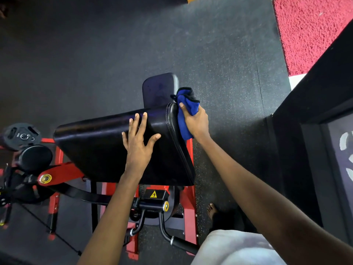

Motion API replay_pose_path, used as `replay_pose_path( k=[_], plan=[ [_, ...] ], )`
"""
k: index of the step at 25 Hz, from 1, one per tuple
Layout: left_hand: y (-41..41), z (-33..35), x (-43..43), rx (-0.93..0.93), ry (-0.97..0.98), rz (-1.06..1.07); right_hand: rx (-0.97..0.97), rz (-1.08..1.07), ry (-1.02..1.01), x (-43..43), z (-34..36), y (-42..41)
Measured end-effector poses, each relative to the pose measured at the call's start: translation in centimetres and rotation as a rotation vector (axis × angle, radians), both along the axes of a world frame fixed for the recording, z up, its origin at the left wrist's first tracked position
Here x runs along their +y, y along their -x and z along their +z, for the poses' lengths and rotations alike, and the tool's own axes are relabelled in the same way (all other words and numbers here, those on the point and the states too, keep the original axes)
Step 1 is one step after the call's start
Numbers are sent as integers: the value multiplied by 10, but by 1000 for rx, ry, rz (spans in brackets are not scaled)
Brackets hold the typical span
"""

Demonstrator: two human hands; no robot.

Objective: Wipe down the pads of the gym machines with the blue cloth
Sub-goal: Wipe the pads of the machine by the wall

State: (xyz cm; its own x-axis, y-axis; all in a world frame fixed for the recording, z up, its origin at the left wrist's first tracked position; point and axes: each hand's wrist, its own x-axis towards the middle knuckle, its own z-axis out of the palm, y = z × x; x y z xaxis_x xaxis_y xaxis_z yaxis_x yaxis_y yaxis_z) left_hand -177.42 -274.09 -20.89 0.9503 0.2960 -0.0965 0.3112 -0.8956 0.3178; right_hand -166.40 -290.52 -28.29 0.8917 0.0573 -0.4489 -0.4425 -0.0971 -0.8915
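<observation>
A large black arm pad (99, 148) tilts on a red machine frame in the middle of the view. My left hand (138, 139) lies flat on its top with the fingers spread. My right hand (196, 122) grips the bunched blue cloth (184, 113) and holds it against the pad's right side edge. Beyond the arm pad, lower down, sits a smaller black seat pad (159, 90).
A weight plate (20, 135) and a round roller pad (35, 157) hang on the red lever arm (57, 174) at left. Black handles (172, 236) stick out below the pad. A black cabinet (313, 131) stands at right, red carpet (309, 31) beyond it. My foot (213, 210) is on the rubber floor.
</observation>
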Motion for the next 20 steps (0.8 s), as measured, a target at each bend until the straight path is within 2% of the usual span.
replay_pose_path(
  k=[3,6,9,13,15,18,20],
  plan=[
    [0,3,-1,4,5,4,98,-24,45,0,-3,-14],
    [-1,3,-2,8,3,8,9,5,2,0,9,-2],
    [0,3,-3,15,-3,9,-33,-39,-47,2,-7,9],
    [0,4,-4,20,2,21,229,-33,62,-2,-48,-21],
    [-1,2,-4,19,-1,17,299,-35,67,-2,-60,-25],
    [3,-3,-3,-18,17,6,264,-55,24,-2,-48,-16],
    [2,-6,-2,-28,26,2,170,-65,-22,-1,-25,-5]
  ],
)
